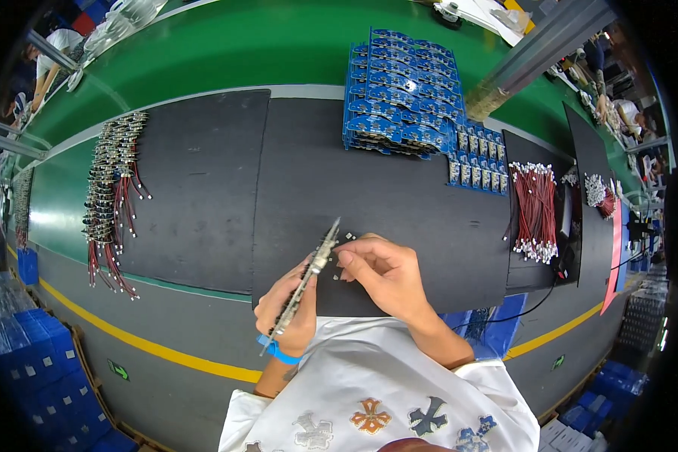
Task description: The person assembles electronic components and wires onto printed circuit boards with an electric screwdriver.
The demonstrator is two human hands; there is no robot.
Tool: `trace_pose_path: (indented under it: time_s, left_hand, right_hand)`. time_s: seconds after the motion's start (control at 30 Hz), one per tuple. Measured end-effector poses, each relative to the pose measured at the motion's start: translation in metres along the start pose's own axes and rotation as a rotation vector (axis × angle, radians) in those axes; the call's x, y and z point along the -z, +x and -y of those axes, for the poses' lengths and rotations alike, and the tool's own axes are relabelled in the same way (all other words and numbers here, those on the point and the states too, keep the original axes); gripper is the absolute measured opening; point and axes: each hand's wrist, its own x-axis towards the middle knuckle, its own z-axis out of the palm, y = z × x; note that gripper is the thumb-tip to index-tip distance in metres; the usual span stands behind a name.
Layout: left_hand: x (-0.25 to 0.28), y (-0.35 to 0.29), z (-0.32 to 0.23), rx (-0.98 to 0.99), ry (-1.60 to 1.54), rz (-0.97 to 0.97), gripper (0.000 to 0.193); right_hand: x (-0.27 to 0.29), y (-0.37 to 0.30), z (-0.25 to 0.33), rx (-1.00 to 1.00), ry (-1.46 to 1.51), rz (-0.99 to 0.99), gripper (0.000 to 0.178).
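Fingers of the left hand (292,307) are wrapped around a thin board (318,265). It is up on its thin side, with its far end leaning toward the tall blue stack (403,94). That board is on the person's side of the stack, and a bit to its left. The right hand (390,277) is bent, with its thumb and finger tips close together, right beside the board. I cannot tell if they touch it or pinch something tiny. Some little white bits (350,236) are near those tips, on the person's side of the stack.

Small blue boards (478,160) sit just to the right of the stack. Past them, farther right, lies a bunch of red wires (535,211) with white ends. Far to the left of the stack is a row of boards with red wires (117,177) hanging off it.

The board could slip or twist, I think, if the left hand gets loose while the right hand pushes. A hard push could bend or break a small part. The white bits could get lost if the right hand bumps them. Pulling one red wire could tangle the bunch.
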Motion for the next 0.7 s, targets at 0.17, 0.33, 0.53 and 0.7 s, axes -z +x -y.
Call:
trace_pose_path:
  time_s: [0.17, 0.33, 0.53, 0.7]
  left_hand:
    - [-0.008, 0.005, -0.003, -0.136, -0.075, 0.046, 0.015]
    - [-0.004, 0.005, 0.0, -0.15, -0.013, 0.06, 0.015]
    - [0.001, -0.001, 0.0, 0.272, -0.039, -0.244, 0.01]
    - [0.0, 0.008, -0.011, 0.073, 0.0, 0.048, 0.017]
  right_hand:
    - [-0.004, 0.001, 0.004, -0.137, 0.394, -0.001, 0.013]
    - [-0.002, -0.002, 0.002, -0.24, 0.381, 0.022, 0.013]
    - [0.003, -0.006, -0.004, -0.257, 0.057, -0.013, 0.01]
    - [-0.005, -0.003, 0.005, 0.024, 0.155, -0.103, 0.009]
